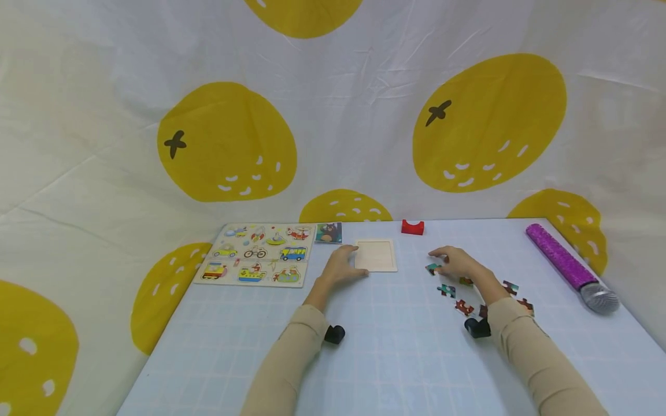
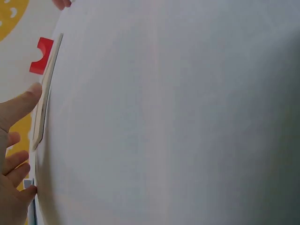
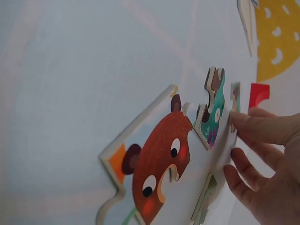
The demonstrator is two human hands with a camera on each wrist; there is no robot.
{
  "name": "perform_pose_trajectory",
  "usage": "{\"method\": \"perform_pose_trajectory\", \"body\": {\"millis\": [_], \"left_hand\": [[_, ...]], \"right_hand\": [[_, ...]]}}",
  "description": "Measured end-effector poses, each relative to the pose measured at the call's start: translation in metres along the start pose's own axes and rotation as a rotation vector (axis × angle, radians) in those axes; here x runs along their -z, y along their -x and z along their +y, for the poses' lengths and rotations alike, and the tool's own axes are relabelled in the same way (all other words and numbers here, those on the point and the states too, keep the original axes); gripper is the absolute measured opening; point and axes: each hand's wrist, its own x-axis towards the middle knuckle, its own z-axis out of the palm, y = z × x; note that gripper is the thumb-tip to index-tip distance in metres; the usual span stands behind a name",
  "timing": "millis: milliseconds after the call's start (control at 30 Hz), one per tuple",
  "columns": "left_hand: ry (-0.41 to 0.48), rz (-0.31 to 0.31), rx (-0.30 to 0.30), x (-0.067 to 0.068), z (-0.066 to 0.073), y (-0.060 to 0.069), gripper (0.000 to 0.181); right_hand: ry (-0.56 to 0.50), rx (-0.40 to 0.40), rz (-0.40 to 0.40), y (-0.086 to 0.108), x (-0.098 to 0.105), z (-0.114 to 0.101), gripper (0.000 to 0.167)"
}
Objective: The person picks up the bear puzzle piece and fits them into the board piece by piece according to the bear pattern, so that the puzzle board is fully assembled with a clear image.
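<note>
My left hand (image 1: 340, 267) is beside a shallow square wooden tray (image 1: 376, 256), thumb and fingers spread apart at its left edge. In the left wrist view the thumb (image 2: 29, 101) lies close against the tray's rim; whether it touches is unclear. Over on the right, my right hand (image 1: 458, 263) hovers low above scattered jigsaw pieces. Its thumb is at a small teal piece (image 1: 433, 268), seemingly touching it, while the other fingers stay apart. Nearby lie a teal-and-brown piece (image 3: 215, 112) and a bear-face piece (image 3: 159, 159). Some pieces are partly hidden by the right arm.
A vehicle puzzle board (image 1: 255, 254) lies at the back left, beside a small bear picture card (image 1: 329, 233). A red notched block (image 1: 413, 227) stands near the back edge. A purple glittery microphone (image 1: 564, 260) lies along the right. Patterned cloth (image 1: 359, 133) hangs behind the table.
</note>
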Motion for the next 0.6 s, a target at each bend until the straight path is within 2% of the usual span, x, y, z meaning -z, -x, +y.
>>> {"method": "perform_pose_trajectory", "body": {"millis": [233,433,600], "left_hand": [[-0.009,-0.016,-0.012,-0.0082,0.0041,-0.0028,0.082],[-0.066,-0.015,-0.013,-0.0090,0.0060,-0.0033,0.079],[-0.078,-0.020,-0.041,-0.0084,0.0039,-0.0045,0.075]], "right_hand": [[-0.017,0.010,-0.001,0.0014,-0.0001,0.0032,0.033],[-0.059,-0.032,-0.020,-0.0003,-0.0011,0.0067,0.032],[-0.072,-0.036,-0.021,-0.0021,0.0002,0.0086,0.029]]}}
